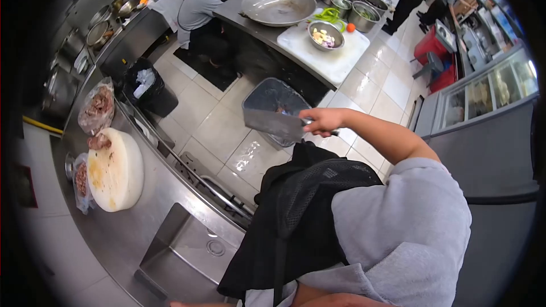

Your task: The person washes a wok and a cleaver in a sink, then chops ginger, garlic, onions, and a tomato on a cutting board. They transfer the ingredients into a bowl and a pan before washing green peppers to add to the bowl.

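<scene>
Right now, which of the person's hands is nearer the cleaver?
Right. The right hand has its grip closed round the handle of the cleaver. The left hand is out of view, away from the cleaver.

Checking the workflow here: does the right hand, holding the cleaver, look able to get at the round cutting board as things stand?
Probably not from here: the right hand holds the cleaver out over the floor, and the round cutting board lies across the body on the steel counter.
</scene>
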Motion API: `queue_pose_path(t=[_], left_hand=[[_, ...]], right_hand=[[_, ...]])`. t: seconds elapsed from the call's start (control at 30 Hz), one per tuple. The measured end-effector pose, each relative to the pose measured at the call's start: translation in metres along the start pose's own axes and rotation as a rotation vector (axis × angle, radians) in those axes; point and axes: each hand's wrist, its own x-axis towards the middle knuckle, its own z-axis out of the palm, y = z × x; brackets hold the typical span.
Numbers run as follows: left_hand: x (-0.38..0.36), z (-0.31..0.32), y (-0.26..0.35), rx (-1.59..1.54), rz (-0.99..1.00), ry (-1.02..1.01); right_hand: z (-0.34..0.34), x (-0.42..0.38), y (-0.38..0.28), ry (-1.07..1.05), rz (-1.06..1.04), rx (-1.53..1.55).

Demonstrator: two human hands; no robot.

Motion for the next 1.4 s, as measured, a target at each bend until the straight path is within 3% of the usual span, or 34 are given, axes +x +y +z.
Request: queue_pose_path(t=[0.07,0.13,0.17,0.2,0.23,0.27,0.3,0.33,0.37,0.4,0.43,0.47,0.5,0.63,0.67,0.73,0.87,0.93,1.0,1.07,1.2,1.27,1.3,1.37,1.4], left_hand=[[-0.038,0.002,0.035,-0.134,0.162,-0.026],[-0.104,-0.017,0.075,-0.316,0.460,-0.117],[-0.150,-0.032,0.109,-0.320,0.711,-0.166],[-0.207,-0.048,0.145,-0.477,0.700,-0.398],[-0.274,-0.078,0.190,-0.564,0.544,-0.652],[-0.328,-0.068,0.205,-0.599,0.668,-0.724],[-0.383,-0.060,0.223,-0.715,0.682,-0.926],[-0.456,-0.128,0.273,-0.652,0.562,-1.097],[-0.503,-0.115,0.286,-0.795,0.654,-1.382],[-0.557,-0.145,0.313,-0.788,0.759,-1.431],[-0.603,-0.144,0.332,-0.751,1.071,-1.396],[-0.647,-0.198,0.370,-0.737,1.028,-1.580],[-0.689,-0.220,0.400,-0.844,1.139,-1.659],[-0.846,-0.324,0.508,-1.237,1.503,-1.529],[-0.877,-0.346,0.529,-1.009,1.567,-1.630],[-0.956,-0.348,0.564,-0.815,1.840,-1.390],[-1.054,-0.333,0.593,-0.197,1.948,-1.396],[-1.069,-0.336,0.596,0.043,1.943,-1.421],[-1.069,-0.338,0.600,0.068,2.106,-1.344],[-1.078,-0.321,0.607,0.107,1.932,-1.582],[-1.078,-0.339,0.605,0.105,1.955,-1.458],[-1.074,-0.348,0.605,0.102,2.023,-1.356],[-1.065,-0.358,0.609,0.066,2.076,-1.341],[-1.070,-0.346,0.618,0.045,2.146,-1.325],[-1.070,-0.341,0.623,0.030,2.224,-1.295]], right_hand=[[-0.023,-0.028,0.034,0.086,0.005,0.083],[-0.045,-0.023,0.121,0.427,-0.402,-0.753],[-0.048,-0.034,0.133,0.546,-0.556,-0.738],[-0.052,-0.050,0.146,0.548,-0.566,-0.722],[-0.055,-0.085,0.127,0.487,-0.290,-0.456],[-0.061,-0.115,0.115,0.409,-0.017,-0.196],[-0.068,-0.135,0.121,0.407,0.014,-0.110],[-0.076,-0.153,0.133,0.403,0.048,-0.023],[-0.084,-0.170,0.154,0.403,0.026,0.051],[-0.090,-0.188,0.174,0.405,0.006,0.125],[-0.094,-0.208,0.185,0.434,0.028,0.155],[-0.095,-0.227,0.198,0.463,0.052,0.185],[-0.095,-0.241,0.222,0.516,0.081,0.237],[-0.073,-0.301,0.279,0.766,0.198,0.461],[-0.064,-0.314,0.291,0.843,0.225,0.547],[-0.053,-0.335,0.309,0.924,0.186,0.619],[-0.031,-0.358,0.333,1.201,0.011,0.829],[-0.025,-0.355,0.353,1.263,-0.042,0.909],[-0.023,-0.349,0.354,1.364,-0.098,1.036],[-0.036,-0.340,0.352,1.371,-0.045,1.033],[-0.081,-0.329,0.322,1.211,0.110,0.841],[-0.108,-0.331,0.300,1.081,-0.023,0.660],[-0.119,-0.330,0.290,1.082,-0.016,0.652],[-0.141,-0.323,0.266,1.090,-0.261,0.647],[-0.152,-0.319,0.251,1.090,-0.258,0.637]])
